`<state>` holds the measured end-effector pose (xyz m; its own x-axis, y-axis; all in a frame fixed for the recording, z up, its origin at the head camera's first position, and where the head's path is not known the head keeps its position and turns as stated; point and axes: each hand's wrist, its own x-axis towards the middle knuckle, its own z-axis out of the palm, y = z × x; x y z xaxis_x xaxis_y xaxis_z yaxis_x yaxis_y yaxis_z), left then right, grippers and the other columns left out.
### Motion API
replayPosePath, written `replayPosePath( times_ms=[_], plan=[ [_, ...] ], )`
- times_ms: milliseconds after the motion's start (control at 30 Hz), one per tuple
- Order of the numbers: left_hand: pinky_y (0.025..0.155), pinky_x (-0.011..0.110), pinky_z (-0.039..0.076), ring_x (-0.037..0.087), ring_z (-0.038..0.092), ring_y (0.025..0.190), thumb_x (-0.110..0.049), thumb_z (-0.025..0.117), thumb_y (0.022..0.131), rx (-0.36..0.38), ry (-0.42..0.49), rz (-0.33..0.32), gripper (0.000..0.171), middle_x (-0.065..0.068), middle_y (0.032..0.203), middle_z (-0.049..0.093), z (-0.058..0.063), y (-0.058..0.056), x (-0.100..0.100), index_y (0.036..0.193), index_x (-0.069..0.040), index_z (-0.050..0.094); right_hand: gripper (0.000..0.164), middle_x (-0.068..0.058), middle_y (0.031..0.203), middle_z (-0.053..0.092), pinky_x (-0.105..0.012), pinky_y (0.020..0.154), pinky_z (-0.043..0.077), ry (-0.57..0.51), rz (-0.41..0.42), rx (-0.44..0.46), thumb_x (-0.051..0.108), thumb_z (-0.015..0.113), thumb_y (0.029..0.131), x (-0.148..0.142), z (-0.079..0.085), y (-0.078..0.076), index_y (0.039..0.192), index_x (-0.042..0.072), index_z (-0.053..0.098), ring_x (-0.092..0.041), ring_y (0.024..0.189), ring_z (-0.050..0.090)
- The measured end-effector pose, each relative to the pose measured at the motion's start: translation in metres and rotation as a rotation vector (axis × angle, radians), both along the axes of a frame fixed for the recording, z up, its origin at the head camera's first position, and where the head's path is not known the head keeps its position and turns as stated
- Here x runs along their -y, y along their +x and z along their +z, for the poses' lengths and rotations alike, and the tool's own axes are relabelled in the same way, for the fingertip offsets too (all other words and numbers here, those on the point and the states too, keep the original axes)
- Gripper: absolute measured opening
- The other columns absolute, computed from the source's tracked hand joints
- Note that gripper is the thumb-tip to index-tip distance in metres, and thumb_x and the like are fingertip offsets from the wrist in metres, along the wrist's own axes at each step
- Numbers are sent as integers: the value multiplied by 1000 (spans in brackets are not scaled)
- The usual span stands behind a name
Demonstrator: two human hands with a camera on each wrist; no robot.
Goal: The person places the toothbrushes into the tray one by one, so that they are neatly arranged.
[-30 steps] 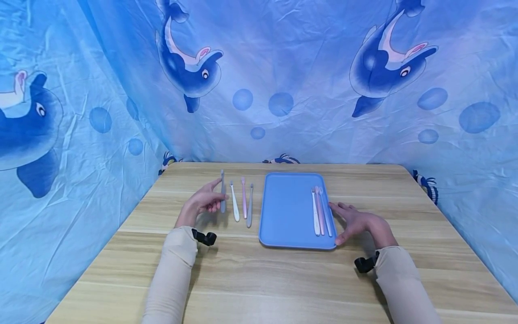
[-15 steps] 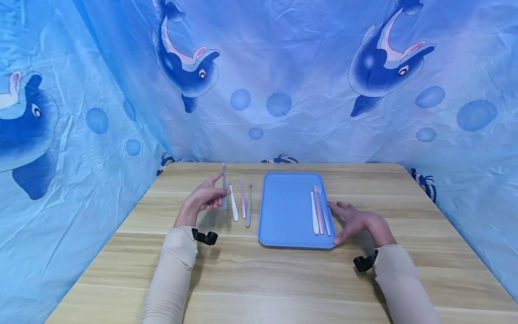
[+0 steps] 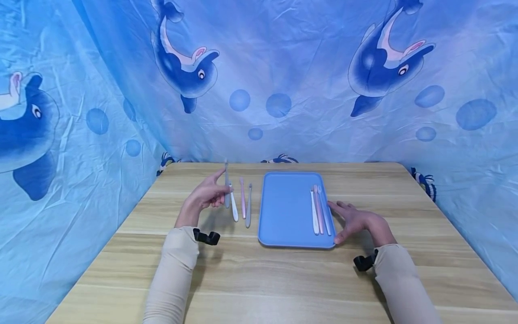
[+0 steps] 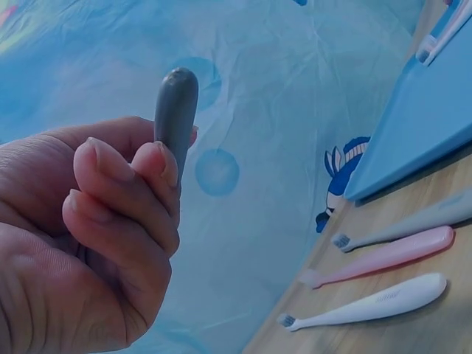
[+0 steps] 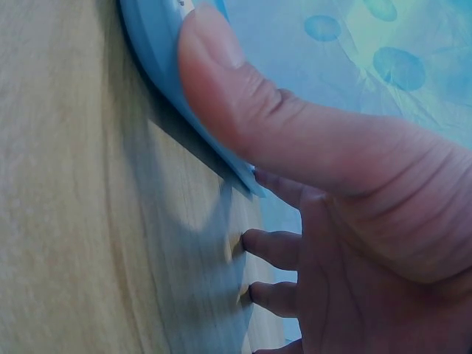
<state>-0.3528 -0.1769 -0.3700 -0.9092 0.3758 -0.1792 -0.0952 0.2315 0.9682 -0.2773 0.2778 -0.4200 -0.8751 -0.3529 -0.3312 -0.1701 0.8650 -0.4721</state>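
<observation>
My left hand [image 3: 208, 193] pinches a grey toothbrush [image 4: 177, 103] between thumb and fingers, raised above the table, its head pointing away. In the head view the fingertips overlap the top of a white toothbrush [image 3: 234, 211] on the table. Right of that lie a pink toothbrush [image 3: 243, 202] and another grey toothbrush [image 3: 248, 213]. My right hand [image 3: 356, 222] is spread along the right side of the blue tray [image 3: 283, 207], thumb at its near corner. Inside the tray, a white toothbrush [image 3: 314, 218], a pink toothbrush [image 3: 319, 213] and a pale blue toothbrush [image 3: 325, 218] lie side by side.
The wooden table [image 3: 259, 279] runs back to a blue curtain [image 3: 307, 135] printed with dolphins. Black wrist mounts [image 3: 206, 237] sit on both forearms.
My left hand has moved slightly right, carrying the grey toothbrush farther back, and now overlaps the white toothbrush in the head view. My right hand keeps its place at the tray.
</observation>
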Motion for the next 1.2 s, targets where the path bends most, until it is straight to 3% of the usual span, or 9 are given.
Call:
replayPosePath(
  times_ms=[600,1200],
  plan=[
    [34,20,42,7,49,34,-6,62,96,-25,2,-22,93,-2,46,56,5,9,-24,163,-29,1,131,-33,164,5,-83,110,13,5,-15,2,54,89,66,2,-4,1,162,11,11,-62,147,1],
    [34,19,41,7,48,34,-5,64,94,-49,19,-53,95,-2,48,55,2,8,-43,163,-28,3,132,-33,164,5,-83,110,13,14,-23,1,54,90,65,2,-6,0,162,11,11,-62,147,1]
  ],
)
